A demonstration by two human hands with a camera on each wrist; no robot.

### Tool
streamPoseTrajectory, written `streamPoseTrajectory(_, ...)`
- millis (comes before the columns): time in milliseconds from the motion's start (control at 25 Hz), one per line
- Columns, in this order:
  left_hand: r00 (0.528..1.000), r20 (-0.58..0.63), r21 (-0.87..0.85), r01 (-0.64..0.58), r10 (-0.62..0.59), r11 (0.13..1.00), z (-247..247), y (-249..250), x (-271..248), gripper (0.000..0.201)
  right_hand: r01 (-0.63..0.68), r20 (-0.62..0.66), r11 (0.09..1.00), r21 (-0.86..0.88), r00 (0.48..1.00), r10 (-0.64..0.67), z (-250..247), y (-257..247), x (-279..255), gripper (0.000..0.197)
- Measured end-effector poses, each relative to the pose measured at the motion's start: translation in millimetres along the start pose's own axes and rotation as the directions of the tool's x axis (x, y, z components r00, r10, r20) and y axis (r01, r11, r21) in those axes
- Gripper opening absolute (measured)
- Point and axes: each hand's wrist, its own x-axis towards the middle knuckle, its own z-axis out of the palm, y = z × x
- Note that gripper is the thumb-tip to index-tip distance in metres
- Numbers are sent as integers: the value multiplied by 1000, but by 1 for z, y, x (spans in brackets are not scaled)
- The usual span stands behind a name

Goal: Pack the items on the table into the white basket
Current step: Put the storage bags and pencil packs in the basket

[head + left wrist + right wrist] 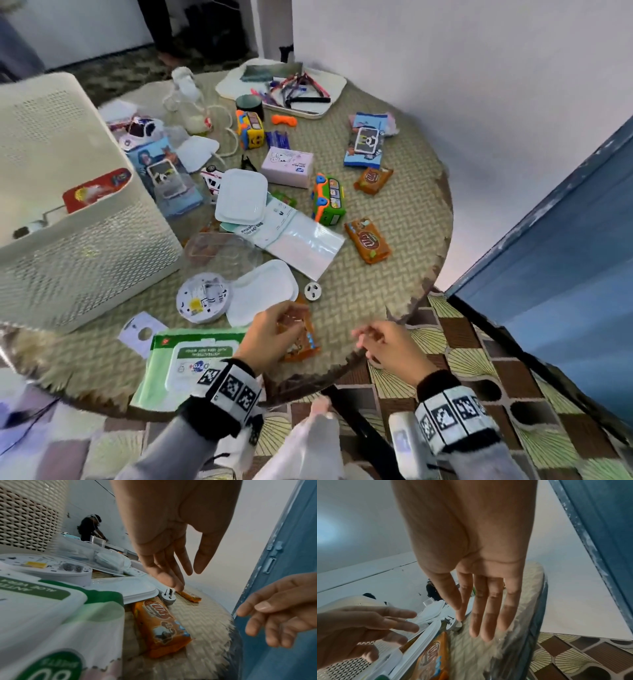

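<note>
Left hand (270, 334) hovers released over the snack (301, 337) at six o'clock. Right hand (387, 342) released too. Pinch the pack's long edges, clear of the plug (312, 291), then basket (68, 205).

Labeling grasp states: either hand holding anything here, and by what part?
Nothing held. Left hand hovers open above the orange snack pack; right hand is open, empty.

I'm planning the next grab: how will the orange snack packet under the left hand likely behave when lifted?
The orange snack packet looks like glossy film, so it may be slippery. It is probably light, flexing a little between crimped ends. One end sits tucked under the white tray lid, so it may drag on that. The left hand hovers open.
</note>
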Motion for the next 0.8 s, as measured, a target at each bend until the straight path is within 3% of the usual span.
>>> streamPoseTrajectory(160,997,-70,-24,22,-23,999,0,5,27,32,68,34,997,-22,997,-67,-20,-11,40,13)
streamPoseTrajectory(360,982,-184,-35,46,-52,998,-13,16,77,24,144,106,990,-2,984,-143,-47,-32,94,21)
streamPoseTrajectory(560,978,-187,-83,76,-90,994,-21,20,116,27,167,82,986,13,982,-168,-63,-35,137,21)
streamPoseTrajectory(800,948,-284,-120,112,-142,986,-10,35,156,26,196,70,980,21,978,-197,-95,-45,185,21)
